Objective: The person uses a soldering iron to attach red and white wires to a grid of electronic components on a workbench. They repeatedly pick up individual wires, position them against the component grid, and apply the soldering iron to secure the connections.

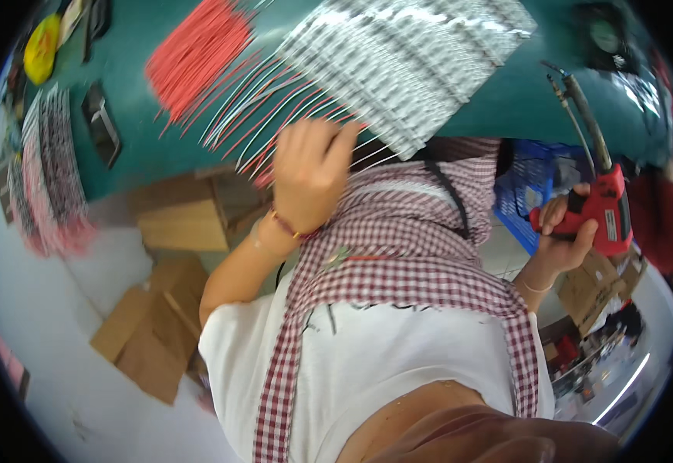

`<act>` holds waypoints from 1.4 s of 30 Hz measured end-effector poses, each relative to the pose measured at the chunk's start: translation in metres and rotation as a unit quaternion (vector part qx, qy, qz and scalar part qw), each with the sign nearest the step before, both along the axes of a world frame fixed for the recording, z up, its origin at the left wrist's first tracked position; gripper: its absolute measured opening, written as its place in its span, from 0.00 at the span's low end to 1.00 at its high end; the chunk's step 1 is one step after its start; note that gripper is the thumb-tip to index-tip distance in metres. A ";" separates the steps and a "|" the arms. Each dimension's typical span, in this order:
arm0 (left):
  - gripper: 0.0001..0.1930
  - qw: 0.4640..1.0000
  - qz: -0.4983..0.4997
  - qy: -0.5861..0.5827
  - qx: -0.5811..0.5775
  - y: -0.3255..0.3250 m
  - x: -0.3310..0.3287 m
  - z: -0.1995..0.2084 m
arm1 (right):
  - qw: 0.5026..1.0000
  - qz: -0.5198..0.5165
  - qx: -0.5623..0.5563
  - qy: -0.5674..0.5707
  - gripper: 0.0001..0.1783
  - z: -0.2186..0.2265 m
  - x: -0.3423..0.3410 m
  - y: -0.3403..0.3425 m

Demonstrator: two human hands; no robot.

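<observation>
In my right hand [566, 231] is a red soldering gun [608, 208], its handle wrapped by my fingers. Its long metal tip and a thin feed tube point up and away toward the table. My left hand [311, 166] is at the table's near edge, back of the hand up, fingers curled down among red and white wires [275, 108]. The left fingertips are hidden, so what they pinch cannot be made out. The wires run out from a slanted block of silvery-white ribbed strips [406, 62] on the green table. Left of them lies a bundle of red wires [201, 58].
At the table's left are a stack of dark strips with pink-red ends [55, 162], a black box-like piece [101, 123] and a yellow object [42, 49]. Cardboard boxes [151, 328] stand below. A blue crate [523, 189] is under the right side; a black device [605, 37] sits far right.
</observation>
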State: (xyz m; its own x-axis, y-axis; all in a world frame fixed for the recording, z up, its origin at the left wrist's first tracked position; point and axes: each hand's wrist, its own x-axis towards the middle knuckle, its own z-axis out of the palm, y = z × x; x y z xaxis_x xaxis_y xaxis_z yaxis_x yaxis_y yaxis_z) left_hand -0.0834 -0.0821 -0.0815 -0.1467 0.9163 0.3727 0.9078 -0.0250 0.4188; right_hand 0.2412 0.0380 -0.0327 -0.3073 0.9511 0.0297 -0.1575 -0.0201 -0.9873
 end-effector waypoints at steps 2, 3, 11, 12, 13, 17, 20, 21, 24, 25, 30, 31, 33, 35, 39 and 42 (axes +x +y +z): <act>0.12 1.000 0.017 0.015 0.010 0.000 0.005 0.002 | 0.998 -0.052 0.032 0.029 0.32 0.008 0.016 0.022; 0.11 0.999 0.027 0.027 0.010 -0.001 0.006 0.006 | 0.995 -0.078 0.049 0.045 0.32 0.016 0.024 0.035; 0.07 0.993 0.086 0.078 0.007 -0.003 0.015 0.014 | 0.919 -0.321 0.220 0.056 0.19 0.023 0.066 0.146; 0.06 0.994 0.084 0.072 0.021 -0.001 0.015 0.017 | 0.897 -0.385 0.219 0.000 0.17 0.021 0.075 0.164; 0.06 0.991 0.099 0.092 0.021 -0.008 0.018 0.026 | 0.909 -0.381 0.165 -0.024 0.16 -0.002 0.077 0.191; 0.04 0.997 0.060 -0.040 0.012 -0.029 0.020 0.046 | 0.898 -0.412 0.130 -0.086 0.14 0.002 0.075 0.212; 0.03 0.926 -0.014 -0.311 -0.215 -0.033 0.033 0.047 | 0.912 -0.392 0.116 -0.025 0.14 0.012 0.066 0.185; 0.04 0.877 -0.029 -0.400 -0.266 -0.029 0.038 0.038 | 0.917 -0.377 0.126 -0.010 0.14 0.013 0.064 0.181; 0.05 0.753 -0.014 -0.598 -0.275 -0.022 0.049 0.002 | 0.929 -0.351 0.119 0.011 0.15 0.003 0.057 0.163; 0.05 0.660 -0.028 -0.702 -0.265 -0.013 0.050 0.014 | 0.932 -0.345 0.109 0.019 0.16 0.004 0.049 0.156; 0.05 0.475 -0.010 -0.854 -0.212 0.008 0.050 0.034 | 0.928 -0.362 0.082 0.044 0.16 0.012 0.042 0.129; 0.05 0.459 -0.019 -0.856 -0.236 0.008 0.050 0.033 | 0.927 -0.364 0.081 0.050 0.16 0.012 0.043 0.125; 0.05 0.428 -0.035 -0.858 -0.283 0.006 0.049 0.031 | 0.926 -0.364 0.080 0.061 0.16 0.013 0.043 0.120; 0.05 0.433 -0.010 -0.863 -0.260 0.002 0.050 0.026 | 0.922 -0.373 0.069 0.072 0.16 0.013 0.040 0.113; 0.05 0.437 -0.011 -0.875 -0.208 0.005 0.050 0.023 | 0.920 -0.378 0.057 0.090 0.16 0.010 0.037 0.106; 0.05 0.408 -0.016 -0.892 -0.195 0.010 0.051 0.028 | 0.922 -0.369 0.051 0.104 0.17 0.010 0.033 0.103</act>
State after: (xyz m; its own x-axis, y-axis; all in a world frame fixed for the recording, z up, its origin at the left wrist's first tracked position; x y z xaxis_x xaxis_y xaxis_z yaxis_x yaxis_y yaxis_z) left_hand -0.0325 -0.0723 -0.0534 0.1481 0.8672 -0.4754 -0.8475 0.3590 0.3909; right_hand 0.2746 0.1407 -0.0223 0.4449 0.8880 0.1163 -0.2766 0.2598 -0.9252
